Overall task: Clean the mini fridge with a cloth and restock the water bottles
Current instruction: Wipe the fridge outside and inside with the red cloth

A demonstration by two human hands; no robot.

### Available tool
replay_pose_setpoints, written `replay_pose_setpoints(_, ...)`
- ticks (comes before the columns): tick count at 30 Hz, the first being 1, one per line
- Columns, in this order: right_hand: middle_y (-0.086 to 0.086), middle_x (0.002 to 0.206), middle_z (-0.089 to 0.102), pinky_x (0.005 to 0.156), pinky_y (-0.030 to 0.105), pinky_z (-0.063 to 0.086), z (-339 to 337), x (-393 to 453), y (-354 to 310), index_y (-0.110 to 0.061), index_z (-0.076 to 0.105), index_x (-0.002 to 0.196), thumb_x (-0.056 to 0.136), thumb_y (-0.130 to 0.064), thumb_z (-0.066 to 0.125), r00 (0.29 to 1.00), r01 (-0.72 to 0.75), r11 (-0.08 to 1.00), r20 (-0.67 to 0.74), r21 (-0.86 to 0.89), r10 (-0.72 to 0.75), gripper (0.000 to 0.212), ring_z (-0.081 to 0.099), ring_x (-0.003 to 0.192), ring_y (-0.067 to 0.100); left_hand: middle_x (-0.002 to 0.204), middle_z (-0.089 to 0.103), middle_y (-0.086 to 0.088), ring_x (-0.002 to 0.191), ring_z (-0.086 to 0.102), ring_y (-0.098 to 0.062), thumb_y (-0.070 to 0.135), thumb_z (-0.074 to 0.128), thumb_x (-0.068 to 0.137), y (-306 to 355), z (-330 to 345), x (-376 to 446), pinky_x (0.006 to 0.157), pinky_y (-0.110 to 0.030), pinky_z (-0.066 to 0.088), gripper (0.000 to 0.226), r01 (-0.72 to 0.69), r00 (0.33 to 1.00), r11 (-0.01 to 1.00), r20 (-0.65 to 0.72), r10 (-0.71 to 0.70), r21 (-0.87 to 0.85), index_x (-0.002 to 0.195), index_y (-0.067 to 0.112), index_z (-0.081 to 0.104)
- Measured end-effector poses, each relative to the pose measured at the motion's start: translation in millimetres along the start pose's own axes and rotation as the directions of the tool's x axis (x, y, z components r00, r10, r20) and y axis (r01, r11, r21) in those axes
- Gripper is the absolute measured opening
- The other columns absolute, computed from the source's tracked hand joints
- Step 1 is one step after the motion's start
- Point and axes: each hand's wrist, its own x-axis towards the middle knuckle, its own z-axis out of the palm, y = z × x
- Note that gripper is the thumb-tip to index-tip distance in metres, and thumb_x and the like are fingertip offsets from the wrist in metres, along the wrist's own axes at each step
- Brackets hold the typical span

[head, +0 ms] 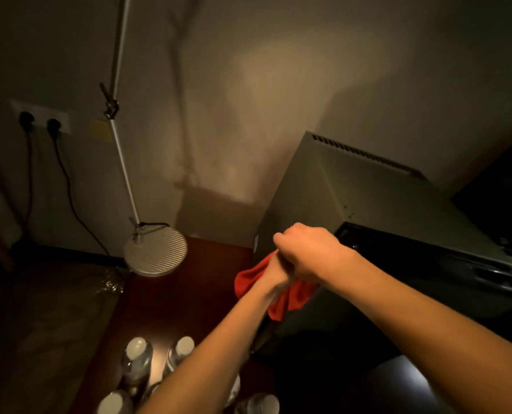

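Observation:
A grey mini fridge stands at the right against the wall, its black door facing me. At its front left corner a red cloth hangs between my hands. My left hand grips the cloth from below. My right hand lies curled over the left hand and the cloth's top; its fingertips are hidden. Several clear water bottles with white caps stand on the dark wooden surface under my left forearm.
A floor lamp with a round ribbed metal base and a slanted pole stands left of the fridge. A wall socket holds two black plugs, and their cables hang down. The room is dim.

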Motion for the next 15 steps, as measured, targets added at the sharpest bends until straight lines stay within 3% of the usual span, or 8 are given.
replay_pose_setpoints(2, 0.006, 0.115, 0.058, 0.067, 0.035, 0.040, -7, -14, 7, -0.015, 0.050, 0.113, 0.079, -0.015, 0.064, 0.998, -0.005, 1.000, -0.067, 0.024, 0.007, 0.037, 0.054, 0.114, 0.028, 0.082, 0.041, 0.005, 0.075, 0.053, 0.002, -0.016, 0.041, 0.096, 24, 0, -5, 0.066, -0.002, 0.041, 0.039, -0.043, 0.995, 0.998, -0.082, 0.047, 0.052, 0.083, 0.022, 0.040)
replay_pose_setpoints(5, 0.005, 0.109, 0.059, 0.062, 0.033, 0.038, -22, -35, 16, -0.018, 0.050, 0.104, 0.077, -0.015, 0.061, 0.983, -0.002, 1.000, -0.185, 0.032, 0.008, 0.030, 0.056, 0.110, 0.028, 0.078, 0.042, 0.004, 0.067, 0.047, 0.003, -0.010, 0.046, 0.096, 47, 2, -17, 0.062, -0.003, 0.041, 0.038, -0.109, 0.988, 0.992, -0.104, 0.115, 0.056, 0.074, 0.020, 0.041)
replay_pose_setpoints(8, 0.005, 0.105, 0.059, 0.061, 0.034, 0.037, -32, -46, 19, -0.021, 0.050, 0.094, 0.075, -0.014, 0.059, 0.974, 0.007, 0.999, -0.228, 0.043, 0.003, 0.022, 0.058, 0.106, 0.029, 0.082, 0.052, 0.000, 0.074, 0.051, 0.002, -0.004, 0.042, 0.100, 43, 4, -21, 0.060, -0.005, 0.045, 0.019, -0.161, 0.984, 0.987, -0.077, 0.159, -0.017, 0.093, 0.012, 0.050)
replay_pose_setpoints(11, 0.005, 0.109, 0.060, 0.066, 0.034, 0.044, -22, -46, 9, -0.019, 0.058, 0.102, 0.078, -0.013, 0.061, 0.987, 0.011, 1.000, -0.163, 0.020, -0.008, 0.025, 0.059, 0.109, 0.029, 0.103, 0.061, -0.026, 0.096, 0.061, -0.018, -0.007, 0.041, 0.100, 25, 8, -31, 0.068, -0.005, 0.044, 0.023, -0.114, 0.993, 0.993, 0.015, 0.115, -0.026, 0.119, -0.014, 0.051)
replay_pose_setpoints(13, 0.005, 0.114, 0.060, 0.074, 0.036, 0.049, -2, -38, -1, -0.017, 0.059, 0.110, 0.082, -0.013, 0.062, 0.992, 0.030, 1.000, -0.121, -0.003, -0.030, 0.029, 0.058, 0.113, 0.028, 0.105, 0.059, -0.008, 0.096, 0.060, 0.000, -0.007, 0.043, 0.099, 5, 10, -31, 0.075, -0.007, 0.045, 0.033, -0.040, 0.999, 0.999, 0.025, 0.041, -0.037, 0.133, -0.005, 0.044)
replay_pose_setpoints(15, 0.006, 0.119, 0.059, 0.079, 0.038, 0.050, 20, -25, -11, -0.015, 0.059, 0.114, 0.085, -0.013, 0.060, 0.995, 0.066, 0.997, -0.070, -0.037, -0.068, 0.029, 0.055, 0.117, 0.028, 0.104, 0.053, 0.002, 0.106, 0.057, -0.009, -0.004, 0.044, 0.100, -24, 13, -27, 0.089, -0.022, 0.050, 0.031, 0.055, 0.998, 0.997, 0.009, -0.055, -0.054, 0.123, 0.017, 0.046)
